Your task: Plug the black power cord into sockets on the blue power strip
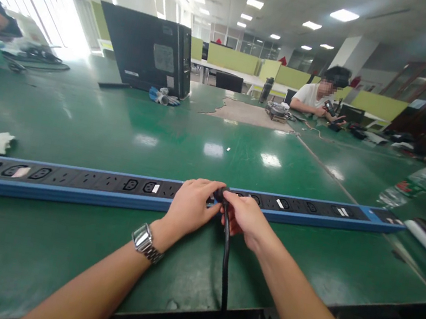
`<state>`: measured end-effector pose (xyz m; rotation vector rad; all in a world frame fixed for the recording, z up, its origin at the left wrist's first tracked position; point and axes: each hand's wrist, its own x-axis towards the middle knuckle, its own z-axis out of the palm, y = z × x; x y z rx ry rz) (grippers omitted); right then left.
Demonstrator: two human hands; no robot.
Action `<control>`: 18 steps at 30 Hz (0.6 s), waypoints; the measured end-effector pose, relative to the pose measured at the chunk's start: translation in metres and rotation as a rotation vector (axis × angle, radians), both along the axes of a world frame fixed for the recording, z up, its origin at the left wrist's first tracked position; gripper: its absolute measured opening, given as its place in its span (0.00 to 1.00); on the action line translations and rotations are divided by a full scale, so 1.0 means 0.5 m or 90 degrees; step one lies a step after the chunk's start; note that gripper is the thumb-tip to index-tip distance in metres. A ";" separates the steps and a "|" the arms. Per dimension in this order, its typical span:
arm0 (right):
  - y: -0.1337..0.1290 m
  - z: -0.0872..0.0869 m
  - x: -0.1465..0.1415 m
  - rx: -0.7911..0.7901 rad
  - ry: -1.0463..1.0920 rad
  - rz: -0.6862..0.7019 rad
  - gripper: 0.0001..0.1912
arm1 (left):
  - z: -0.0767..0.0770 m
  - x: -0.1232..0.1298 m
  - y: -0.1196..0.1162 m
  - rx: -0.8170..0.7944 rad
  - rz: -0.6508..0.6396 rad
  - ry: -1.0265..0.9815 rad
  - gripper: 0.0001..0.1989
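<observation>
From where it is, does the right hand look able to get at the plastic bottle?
Probably not just now: the right hand is holding the black cord at the power strip, and the plastic bottle is well off to the right. Nothing seems to block the way, though.

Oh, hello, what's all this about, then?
Someone wearing a watch has both hands at a long blue-and-black power strip lying across a green table. The right hand holds a black plug, whose cable runs down toward the table's near edge. The left hand is over the strip, its fingertips by the plug. The fingers hide whether the plug is in a socket. Beyond, a person in a white shirt sits across the table.
</observation>
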<state>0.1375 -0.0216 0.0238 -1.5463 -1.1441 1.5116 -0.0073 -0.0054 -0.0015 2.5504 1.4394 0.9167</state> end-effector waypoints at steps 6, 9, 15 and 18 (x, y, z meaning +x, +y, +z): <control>-0.023 0.050 0.020 0.072 0.176 -0.121 0.19 | -0.013 -0.008 -0.007 0.045 0.030 0.153 0.32; -0.029 0.095 0.092 0.160 0.202 -0.158 0.17 | -0.017 -0.006 -0.007 0.054 0.032 0.174 0.31; -0.023 0.051 0.221 -0.001 0.062 -0.179 0.15 | -0.013 -0.001 -0.003 0.045 0.038 0.051 0.20; -0.022 0.017 0.234 0.011 0.051 -0.178 0.17 | -0.012 -0.002 -0.002 0.049 0.018 -0.123 0.13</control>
